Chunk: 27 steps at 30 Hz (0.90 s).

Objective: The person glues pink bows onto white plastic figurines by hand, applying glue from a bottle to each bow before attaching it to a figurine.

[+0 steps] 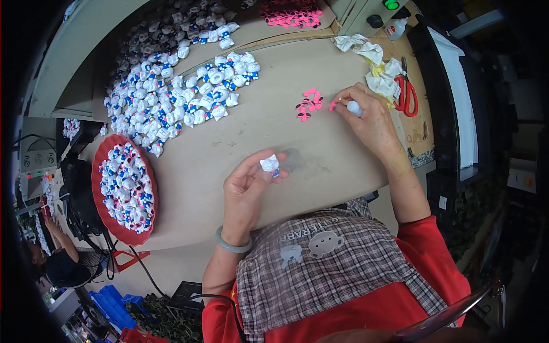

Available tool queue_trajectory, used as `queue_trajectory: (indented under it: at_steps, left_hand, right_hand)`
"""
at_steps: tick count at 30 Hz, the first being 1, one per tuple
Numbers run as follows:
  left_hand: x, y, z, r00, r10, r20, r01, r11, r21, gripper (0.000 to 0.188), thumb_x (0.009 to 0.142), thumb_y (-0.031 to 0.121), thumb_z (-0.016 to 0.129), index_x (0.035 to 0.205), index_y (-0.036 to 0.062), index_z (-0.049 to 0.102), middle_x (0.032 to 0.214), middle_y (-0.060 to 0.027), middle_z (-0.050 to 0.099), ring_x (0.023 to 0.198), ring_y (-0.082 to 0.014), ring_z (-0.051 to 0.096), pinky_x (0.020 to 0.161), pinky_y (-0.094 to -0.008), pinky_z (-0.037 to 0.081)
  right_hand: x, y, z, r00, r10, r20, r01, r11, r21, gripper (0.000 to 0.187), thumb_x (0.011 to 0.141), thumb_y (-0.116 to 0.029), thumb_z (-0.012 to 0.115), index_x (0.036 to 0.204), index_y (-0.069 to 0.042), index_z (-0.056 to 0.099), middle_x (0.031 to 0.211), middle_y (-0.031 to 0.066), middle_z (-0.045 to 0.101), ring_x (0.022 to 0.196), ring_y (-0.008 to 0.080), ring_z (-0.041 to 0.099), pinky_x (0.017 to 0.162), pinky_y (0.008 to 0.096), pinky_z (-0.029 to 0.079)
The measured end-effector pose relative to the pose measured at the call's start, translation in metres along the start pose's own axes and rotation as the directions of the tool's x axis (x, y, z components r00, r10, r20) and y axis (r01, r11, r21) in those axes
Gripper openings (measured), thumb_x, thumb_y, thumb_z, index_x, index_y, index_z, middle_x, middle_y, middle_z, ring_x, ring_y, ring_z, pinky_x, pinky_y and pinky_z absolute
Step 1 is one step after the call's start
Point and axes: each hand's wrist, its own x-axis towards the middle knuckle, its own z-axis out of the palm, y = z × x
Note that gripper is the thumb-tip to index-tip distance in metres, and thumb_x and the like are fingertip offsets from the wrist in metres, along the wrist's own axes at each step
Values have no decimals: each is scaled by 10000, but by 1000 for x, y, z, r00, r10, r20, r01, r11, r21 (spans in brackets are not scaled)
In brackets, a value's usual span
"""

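Near the front middle of the table, my left hand (239,188) pinches a small white and blue figurine (269,164) between thumb and fingers. Farther right, my right hand (373,123) is closed around a small white bottle-like thing with a rounded end (354,108). At its fingertips is a tiny pink piece (333,106), apparently pinched. Just left of those fingertips lies a loose cluster of pink and black pieces (310,105). A large spread of similar white and blue figurines (154,94) covers the table's far left.
A red oval basin (151,197) of figurines stands at the left edge. More pink pieces (293,16) lie on the raised back shelf. Red-handled scissors (407,96), crumpled cloths (384,77) and a white bottle (396,28) are at the right. Another person (57,251) sits far left.
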Motion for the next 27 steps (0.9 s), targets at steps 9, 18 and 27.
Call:
queue_trajectory:
  at_steps: [9, 18, 27]
  left_hand:
    - [-1, -1, -1, 1000, 1, 9, -1, 1000, 9, 349, 889, 13, 512, 1234, -35, 532, 1154, -218, 609, 913, -194, 638, 812, -286, 498]
    - [0, -1, 0, 999, -25, 21, 24, 999, 36, 355, 907, 28, 511, 1257, -30, 511, 1145, -207, 617, 914, -194, 636, 796, -286, 499]
    - [1, -11, 3, 999, -7, 31, 6, 999, 35, 340, 910, 55, 581, 1235, -34, 534, 1103, -148, 640, 916, -174, 644, 795, -269, 507]
  right_hand:
    - [3, 9, 11, 994, -106, 22, 107, 992, -62, 95, 761, -33, 672, 833, -9, 615, 820, 117, 627, 722, 304, 617, 652, 366, 481]
    - [-11, -12, 7, 907, 114, 405, -376, 655, 656, 102, 831, -59, 665, 914, 0, 661, 801, 48, 677, 596, 69, 599, 509, 193, 440]
    - [-35, -31, 31, 858, 30, 513, -493, 328, 806, 104, 841, -63, 664, 924, -2, 646, 797, 64, 669, 648, 98, 619, 549, 202, 466]
